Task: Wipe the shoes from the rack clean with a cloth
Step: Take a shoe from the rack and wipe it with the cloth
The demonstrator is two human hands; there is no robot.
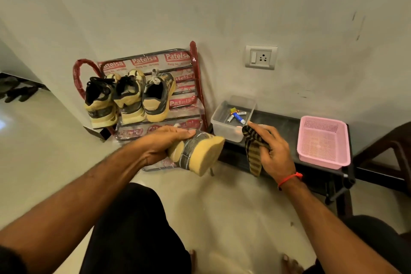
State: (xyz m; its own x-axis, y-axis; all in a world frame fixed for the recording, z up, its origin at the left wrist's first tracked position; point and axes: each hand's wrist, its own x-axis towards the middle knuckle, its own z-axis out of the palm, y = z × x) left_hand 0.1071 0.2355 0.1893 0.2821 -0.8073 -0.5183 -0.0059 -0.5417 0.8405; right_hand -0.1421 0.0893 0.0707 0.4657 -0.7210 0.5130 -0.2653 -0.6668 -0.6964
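- The left hand (163, 140) grips a tan-and-grey suede sneaker (195, 152) just in front of the red metal shoe rack (195, 78), fingers curled over its upper, thumb beneath.
- The right hand (274, 151), right of the rack, holds a striped brown cloth (253, 153) bunched in curled fingers, apart from the sneaker.
- Three matching sneakers (131, 98) sit on the rack.

Home entryway, shoe rack (193, 87), wall socket (261, 57)

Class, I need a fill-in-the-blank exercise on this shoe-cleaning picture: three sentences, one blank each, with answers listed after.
1. The left hand holds a ____.
2. The right hand grips a striped ____.
3. The number of shoes resting on the rack is ____.

Answers: shoe; cloth; three
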